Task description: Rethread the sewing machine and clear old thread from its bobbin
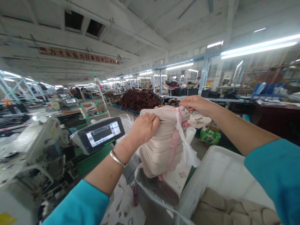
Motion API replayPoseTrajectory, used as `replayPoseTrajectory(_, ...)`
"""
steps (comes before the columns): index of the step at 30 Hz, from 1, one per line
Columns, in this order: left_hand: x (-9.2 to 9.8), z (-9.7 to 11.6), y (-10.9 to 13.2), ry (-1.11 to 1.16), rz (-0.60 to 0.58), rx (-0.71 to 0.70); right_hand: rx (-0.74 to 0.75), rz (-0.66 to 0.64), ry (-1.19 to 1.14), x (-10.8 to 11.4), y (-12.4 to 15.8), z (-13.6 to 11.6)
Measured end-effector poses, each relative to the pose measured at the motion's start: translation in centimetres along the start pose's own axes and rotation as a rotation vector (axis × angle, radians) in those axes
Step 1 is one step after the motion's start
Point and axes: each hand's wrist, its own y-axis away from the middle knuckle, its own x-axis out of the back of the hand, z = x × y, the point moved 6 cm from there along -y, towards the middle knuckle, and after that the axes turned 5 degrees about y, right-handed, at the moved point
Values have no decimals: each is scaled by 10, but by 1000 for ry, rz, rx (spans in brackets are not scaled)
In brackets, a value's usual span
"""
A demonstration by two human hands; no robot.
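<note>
Person's own arms show from both sides of the view, left hand [145,129] and right hand [195,105] bare. Work top in bright turquoise, plain smooth cloth, no visible markings. Left sleeve [78,204] and right sleeve [275,178] match, both ending partway up the forearm, loose wide openings, no visible cuff trim. Thin shiny silver bangle [117,158] on left wrist, slim band, sits slightly loose.

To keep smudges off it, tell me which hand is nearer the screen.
Left. The left hand rests on the stack of insoles beside the screen; the right hand is farther off, beyond the stack.
</note>
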Motion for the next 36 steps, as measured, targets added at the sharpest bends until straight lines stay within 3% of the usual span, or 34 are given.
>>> replayPoseTrajectory(3, 10, 0, -16, -30, -15, 102, 14, -75, -23, 0, 2, 0)
replayPoseTrajectory(6, 12, 9, -47, 3, -9, 82, 147, -16, 187, 2, -3, -7)
replayPoseTrajectory(10, -10, 20, -95, 84, -121, -31, 254, 188, 317, -2, -8, -5)
replayPoseTrajectory(13, -30, 13, -113, 96, -207, -1, 228, 288, 310, 4, -7, 9)
replayPoseTrajectory(16, -35, 1, -115, 97, -149, 60, 215, 359, 325, 19, -1, 17)
replayPoseTrajectory(19, -33, -7, -113, 110, -52, 113, 255, 381, 322, 23, 6, 7)
replayPoseTrajectory(24, -33, -7, -114, 140, -8, 157, 236, 39, 412, -24, 4, -17)
replayPoseTrajectory(28, -32, -7, -111, 180, -43, 139, 141, -83, 292, -43, -1, -18)
replayPoseTrajectory(32, -28, -6, -104, 244, -55, 106, 65, 19, 151, -35, -6, -14)
replayPoseTrajectory(36, -28, -4, -101, 290, -60, 101, 100, 207, 199, -18, -9, -22)
